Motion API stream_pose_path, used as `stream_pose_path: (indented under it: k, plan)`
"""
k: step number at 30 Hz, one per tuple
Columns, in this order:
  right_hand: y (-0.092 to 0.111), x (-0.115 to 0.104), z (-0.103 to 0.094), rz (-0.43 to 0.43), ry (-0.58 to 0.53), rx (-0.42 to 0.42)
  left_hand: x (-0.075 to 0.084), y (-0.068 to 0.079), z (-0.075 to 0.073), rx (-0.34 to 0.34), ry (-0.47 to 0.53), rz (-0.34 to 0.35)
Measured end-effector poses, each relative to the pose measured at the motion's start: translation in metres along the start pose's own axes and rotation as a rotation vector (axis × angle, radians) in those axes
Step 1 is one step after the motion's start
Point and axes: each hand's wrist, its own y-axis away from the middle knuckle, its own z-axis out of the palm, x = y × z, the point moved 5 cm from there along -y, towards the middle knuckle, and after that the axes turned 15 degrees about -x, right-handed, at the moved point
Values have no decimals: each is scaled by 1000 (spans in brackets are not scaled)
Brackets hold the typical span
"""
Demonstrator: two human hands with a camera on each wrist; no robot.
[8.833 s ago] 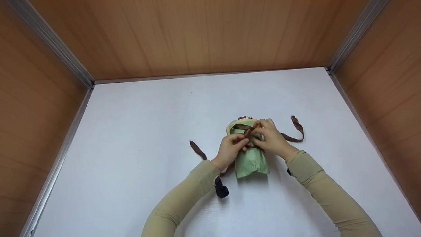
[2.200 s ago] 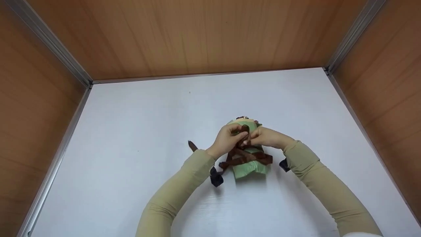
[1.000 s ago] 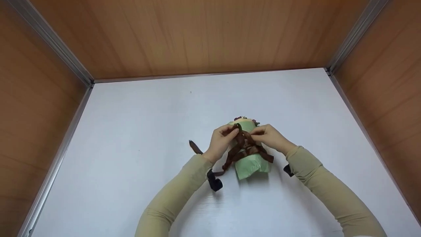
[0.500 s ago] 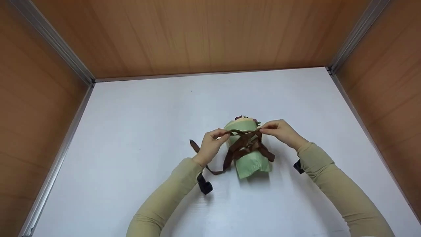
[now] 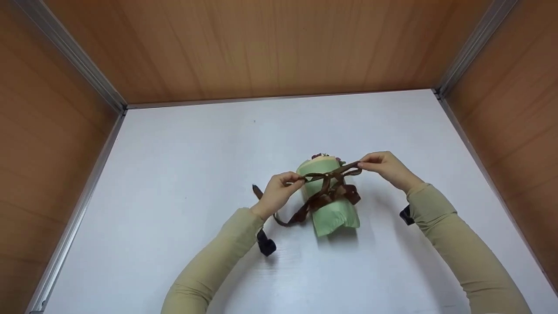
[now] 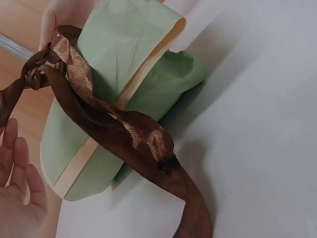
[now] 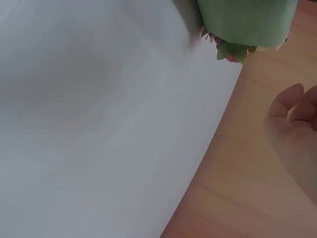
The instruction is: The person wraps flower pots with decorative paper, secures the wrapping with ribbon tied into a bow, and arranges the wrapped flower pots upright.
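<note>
A small bouquet wrapped in green paper [image 5: 335, 218] lies on the white table, its flowers [image 5: 320, 155] at the far end. Round its middle runs a brown satin ribbon [image 5: 324, 200], knotted above the paper with loops to both sides. My left hand [image 5: 279, 192] pinches the left loop between thumb and fingers. Up and to the right, my right hand [image 5: 390, 170] pinches the ribbon's other side, stretched out from the knot. In the left wrist view the ribbon knot [image 6: 37, 74] stands clear above the paper. The right wrist view shows a few flowers [image 7: 232, 52] at the wrap's edge.
One ribbon tail [image 5: 283, 223] trails left on the table and passes under the left wrist. Black wrist straps [image 5: 266, 244] hang below both sleeves. Wooden panels [image 5: 279, 48] with metal corner rails enclose the white table [image 5: 196, 152] at the back and sides.
Both hands worked close together over the bouquet earlier. They have since moved apart, the right hand up and to the right, drawing the ribbon into loops around a knot.
</note>
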Motion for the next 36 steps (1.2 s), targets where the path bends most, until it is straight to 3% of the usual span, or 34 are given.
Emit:
stream_pose_path:
  k: [19,26,36]
  plan:
    - [35,27,-48,170,216,-34,1,20,-22,-100,-162,-103]
    - [47,35,-58,207,246,-51,-39,10,-34,-92,-171,-154]
    - [59,46,-66,226,415,-17,-44,16,-43,-123,-204,-172]
